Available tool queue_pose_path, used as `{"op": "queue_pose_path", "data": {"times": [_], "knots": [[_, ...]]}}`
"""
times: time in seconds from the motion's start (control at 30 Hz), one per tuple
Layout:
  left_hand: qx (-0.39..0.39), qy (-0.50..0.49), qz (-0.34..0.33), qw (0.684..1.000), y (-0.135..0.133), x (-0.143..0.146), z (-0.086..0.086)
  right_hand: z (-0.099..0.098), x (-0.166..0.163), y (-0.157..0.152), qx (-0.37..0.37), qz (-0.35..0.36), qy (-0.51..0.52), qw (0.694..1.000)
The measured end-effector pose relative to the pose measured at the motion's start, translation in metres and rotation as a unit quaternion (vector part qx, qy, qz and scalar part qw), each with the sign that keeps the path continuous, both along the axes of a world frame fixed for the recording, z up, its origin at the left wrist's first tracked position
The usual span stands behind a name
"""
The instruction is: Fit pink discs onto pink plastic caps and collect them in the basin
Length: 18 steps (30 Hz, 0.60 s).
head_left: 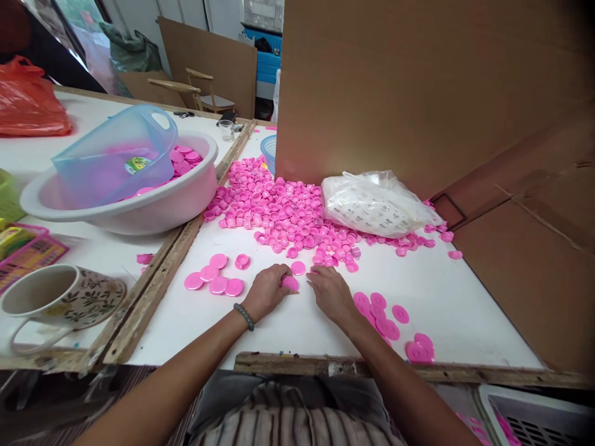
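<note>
My left hand [267, 290] rests on the white table [465, 303] with its fingers curled around a pink round disc [290, 283]. My right hand [329, 290] lies just to its right, fingers bent down onto the table near the same disc; whether it holds anything is hidden. A big heap of small pink caps [279, 207] spreads across the table beyond both hands. Flat pink discs lie in a group to the left [214, 280] and another to the right [385, 319]. A clear plastic bag of white pieces [376, 203] sits on the heap's right side.
A white basin [139, 207] with a tilted blue tub [116, 155] and pink discs stands on the left table. A floral mug [60, 300] sits at the near left. A tall cardboard sheet [418, 87] walls off the back and right. An orange bag [28, 99] lies far left.
</note>
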<state>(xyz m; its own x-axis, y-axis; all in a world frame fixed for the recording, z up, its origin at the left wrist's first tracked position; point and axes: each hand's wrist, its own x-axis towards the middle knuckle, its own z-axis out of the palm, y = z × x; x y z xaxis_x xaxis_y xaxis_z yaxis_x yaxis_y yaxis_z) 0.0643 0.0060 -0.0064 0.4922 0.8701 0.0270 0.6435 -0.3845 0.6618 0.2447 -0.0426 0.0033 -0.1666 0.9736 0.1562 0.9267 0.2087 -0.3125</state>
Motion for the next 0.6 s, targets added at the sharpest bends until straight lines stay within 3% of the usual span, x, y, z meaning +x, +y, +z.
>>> {"op": "queue_pose_path", "data": {"times": [0.13,0.27,0.4,0.5,0.6], "knots": [[-0.030,-0.048,0.030,0.998,-0.003,-0.008,-0.001,-0.001,-0.007,0.003,0.023,-0.013,0.084,0.996],[-0.094,-0.126,0.044,0.987,-0.006,-0.008,-0.002,0.002,-0.024,0.002,-0.028,0.024,0.194,0.980],[-0.163,-0.183,0.033,0.969,-0.008,-0.007,-0.003,0.000,-0.038,0.003,-0.106,-0.040,0.313,0.943],[-0.173,-0.198,0.041,0.964,-0.008,-0.012,-0.004,-0.003,-0.035,0.004,-0.159,-0.063,0.384,0.907],[-0.161,-0.177,0.054,0.969,-0.007,-0.018,-0.004,-0.002,-0.019,0.002,-0.155,-0.109,0.389,0.902]]}}
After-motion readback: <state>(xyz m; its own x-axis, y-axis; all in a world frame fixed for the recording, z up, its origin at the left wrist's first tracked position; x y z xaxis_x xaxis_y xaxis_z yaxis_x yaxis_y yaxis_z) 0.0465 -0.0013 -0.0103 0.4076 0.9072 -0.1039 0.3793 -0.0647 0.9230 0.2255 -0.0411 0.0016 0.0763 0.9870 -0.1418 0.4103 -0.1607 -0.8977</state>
